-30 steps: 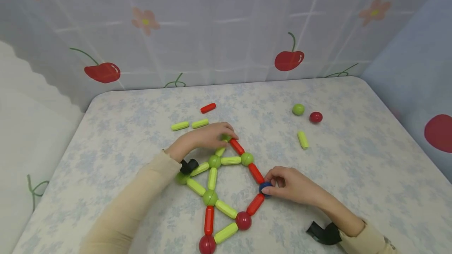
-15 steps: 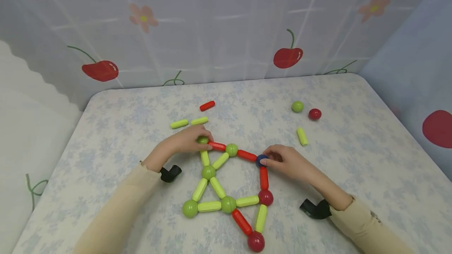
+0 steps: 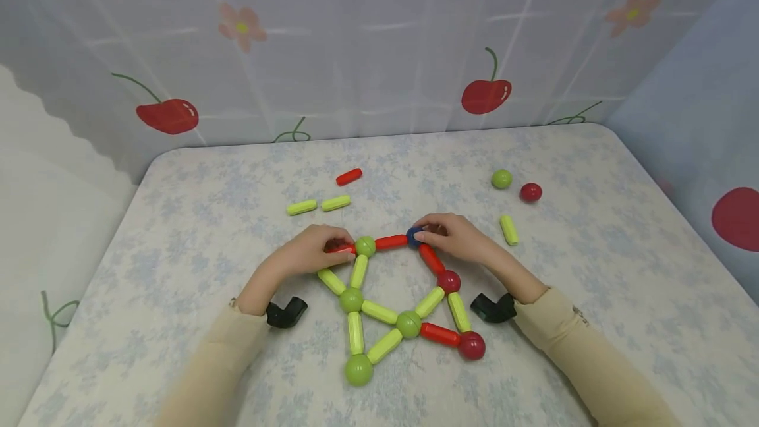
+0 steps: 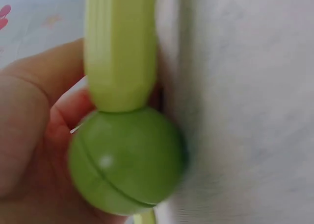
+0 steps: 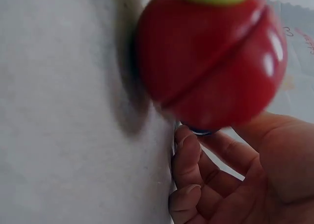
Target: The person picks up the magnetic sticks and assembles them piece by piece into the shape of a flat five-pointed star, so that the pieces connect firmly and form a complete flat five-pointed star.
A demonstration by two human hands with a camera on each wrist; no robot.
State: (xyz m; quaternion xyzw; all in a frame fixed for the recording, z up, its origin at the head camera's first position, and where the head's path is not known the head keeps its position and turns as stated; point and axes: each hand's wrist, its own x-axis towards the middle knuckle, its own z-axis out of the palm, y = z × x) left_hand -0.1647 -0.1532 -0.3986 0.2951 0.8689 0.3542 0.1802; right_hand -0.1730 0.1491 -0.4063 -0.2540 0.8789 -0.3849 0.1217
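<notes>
A flat frame of magnetic rods and balls lies on the table in the head view. My left hand (image 3: 311, 250) grips its left corner, fingers and thumb around a red rod (image 3: 345, 250) beside a green ball (image 3: 365, 246). The ball at that corner is hidden by the hand. At the far right corner my right hand (image 3: 453, 236) pinches a blue ball (image 3: 414, 236), partly covered by the fingers. Another red rod (image 3: 391, 242) joins the two balls. Close to the left wrist camera looms a green ball (image 4: 127, 160); a red ball (image 5: 211, 57) fills much of the right wrist view.
Behind the frame lie a loose red rod (image 3: 348, 176) and two yellow-green rods (image 3: 302, 207). At the right are a loose green ball (image 3: 501, 179), a red ball (image 3: 530, 192) and a yellow-green rod (image 3: 508, 230). A printed curtain (image 3: 379, 51) hangs behind the table (image 3: 207, 216).
The whole frame has turned counterclockwise. My right hand has moved away from me with the blue ball, while my left hand has come back and sits lower at the left corner.
</notes>
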